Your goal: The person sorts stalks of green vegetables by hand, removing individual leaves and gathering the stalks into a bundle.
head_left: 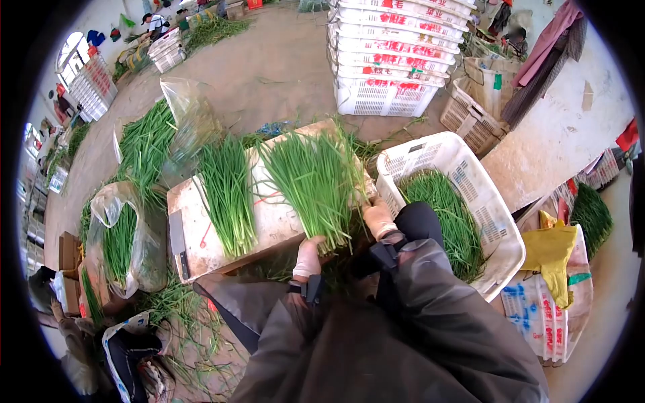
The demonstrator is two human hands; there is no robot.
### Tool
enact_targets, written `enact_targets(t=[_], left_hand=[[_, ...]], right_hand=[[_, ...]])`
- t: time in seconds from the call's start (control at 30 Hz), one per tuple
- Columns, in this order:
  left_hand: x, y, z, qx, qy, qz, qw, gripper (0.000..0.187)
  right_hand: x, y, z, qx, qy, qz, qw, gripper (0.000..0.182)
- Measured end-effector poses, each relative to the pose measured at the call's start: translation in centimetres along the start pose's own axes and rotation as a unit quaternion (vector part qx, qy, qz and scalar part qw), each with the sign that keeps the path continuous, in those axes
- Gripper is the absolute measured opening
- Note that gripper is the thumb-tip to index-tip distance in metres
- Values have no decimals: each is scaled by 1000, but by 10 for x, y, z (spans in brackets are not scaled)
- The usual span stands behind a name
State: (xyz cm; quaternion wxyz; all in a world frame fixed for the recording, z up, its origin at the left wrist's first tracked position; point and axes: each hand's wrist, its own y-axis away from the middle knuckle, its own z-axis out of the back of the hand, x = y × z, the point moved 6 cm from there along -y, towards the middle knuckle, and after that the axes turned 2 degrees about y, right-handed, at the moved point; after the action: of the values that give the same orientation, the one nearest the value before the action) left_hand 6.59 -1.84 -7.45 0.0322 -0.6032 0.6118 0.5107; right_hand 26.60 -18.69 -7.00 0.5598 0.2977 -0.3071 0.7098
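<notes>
One left grip (309, 260) and one right grip (378, 218) are showing at one surface (201, 254), which is carrying two bunches of green stalks: a larger bunch (309, 176) at the left grip and a smaller bunch (230, 195) to its left. One knife (179, 235) is lying farther left, and two clear bags, a front bag (152, 235) and a rear bag (191, 124), are standing beyond it. One white basket (480, 195) is standing right of the right grip, one basket stack (386, 97) ahead.

Bears, on a low, stained white worktop (272, 225), a smaller green bundle (228, 195) left of a larger green bundle (312, 181), with cut ends past the near edge; carries a knife (178, 235) flat along the left end, beside a thin red band (204, 235).
</notes>
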Motion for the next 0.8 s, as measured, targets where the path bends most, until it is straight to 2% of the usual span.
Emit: enact_targets(t=[0.03,0.1,0.23,0.43,0.47,0.5,0.57,0.6,0.63,0.7,0.77,0.8], left_hand=[[0,-1,0,5,0,-2,1000,31],[1,-1,1,1,4,4,1000,32],[-4,5,0,-9,13,4,1000,29],[3,-3,10,15,82,11,996,23],[8,-8,15,24,90,7,996,22],[8,-10,19,34,37,-46,998,22],[8,-12,24,44,-49,-119,991,21],[8,-13,26,42,-79,-139,986,21],[9,-15,27,31,-85,-129,988,22],[11,-15,26,6,-14,-59,998,22],[7,-4,15,-18,142,57,988,24],[11,-9,16,-14,136,57,989,26]], right_hand=[[8,9,1,78,37,-78,993,38],[-2,22,-12,133,159,-180,962,42],[7,35,-15,209,226,-208,929,38],[22,-6,-5,60,122,-10,991,40],[24,-18,-1,67,82,-10,994,40],[27,-31,1,74,43,-12,996,40],[94,-40,43,145,-27,-122,981,40],[94,-59,44,151,-76,-136,976,42],[92,-79,48,157,-125,-150,968,45],[107,-116,58,129,-259,-43,956,52],[58,-173,63,-32,-108,60,992,62],[89,-150,82,9,-91,49,995,57]])
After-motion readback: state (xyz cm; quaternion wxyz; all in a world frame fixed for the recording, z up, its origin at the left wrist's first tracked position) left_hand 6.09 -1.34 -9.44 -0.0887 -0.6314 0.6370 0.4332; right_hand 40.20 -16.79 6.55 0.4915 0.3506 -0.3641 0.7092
